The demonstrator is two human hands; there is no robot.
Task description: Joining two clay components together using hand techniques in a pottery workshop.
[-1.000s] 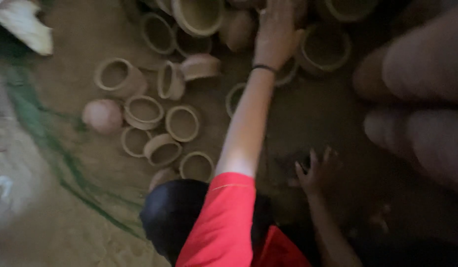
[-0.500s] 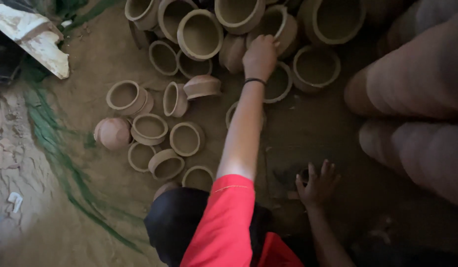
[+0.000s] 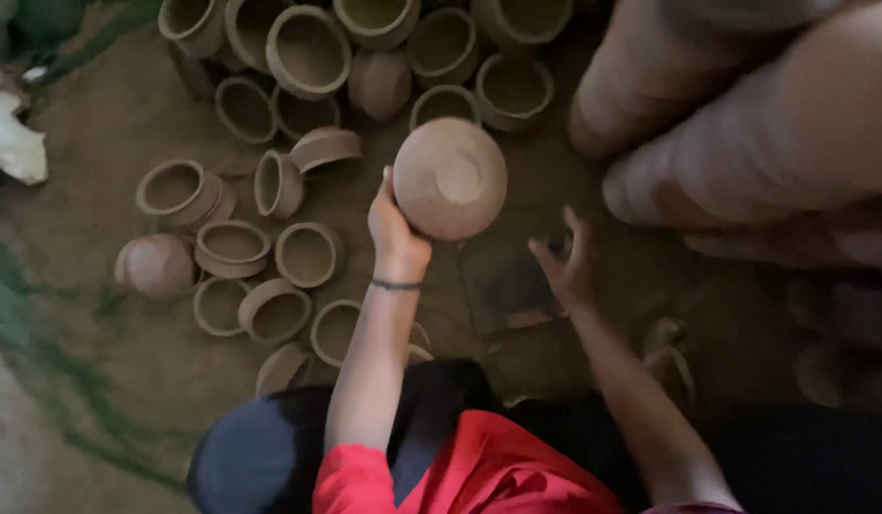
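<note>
Left hand (image 3: 395, 228) grips a round clay pot (image 3: 450, 178), lifted above the earthen floor (image 3: 117, 124) with base facing up. Right hand (image 3: 567, 266) hangs empty, fingers spread, just right of the pot.

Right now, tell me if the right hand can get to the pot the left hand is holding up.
Probably yes: the right hand is open just beside the pot, with nothing between them; the left hand grips only its far side.

Pot lifted over the floor
Left hand (image 3: 395, 228) grips a clay pot (image 3: 449, 178); right hand (image 3: 566, 265) spread open beside it.
</note>
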